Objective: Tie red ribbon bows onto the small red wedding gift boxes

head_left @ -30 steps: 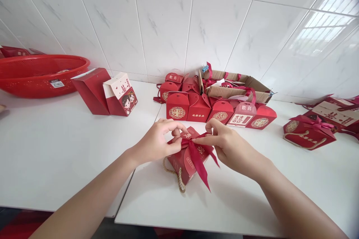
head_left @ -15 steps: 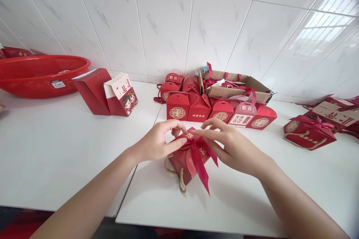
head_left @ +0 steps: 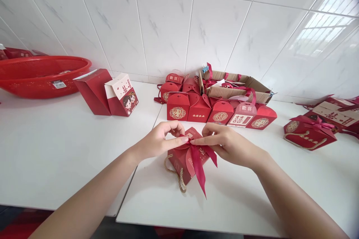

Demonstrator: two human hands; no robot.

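Note:
A small red gift box [head_left: 179, 160] with a rope handle [head_left: 176, 173] lies on the white table [head_left: 56, 149] in front of me. A dark red ribbon [head_left: 199, 164] is wrapped over its top, with two tails hanging toward me. My left hand [head_left: 159, 141] pinches the ribbon at the knot from the left. My right hand [head_left: 224, 142] pinches it from the right, thumb and forefinger pressed together. Both hands meet over the box top.
A row of closed red gift boxes [head_left: 218, 112] stands behind, before a cardboard box [head_left: 238, 86] of ribbons. Two tall red boxes [head_left: 108, 91] and a red plastic basket [head_left: 39, 76] sit at the left. More ribboned boxes [head_left: 308, 132] lie at the right.
My fingers opened off the ribbon half a second ago, then closed again at the knot. The ribbon tails shifted slightly; the box stayed in place.

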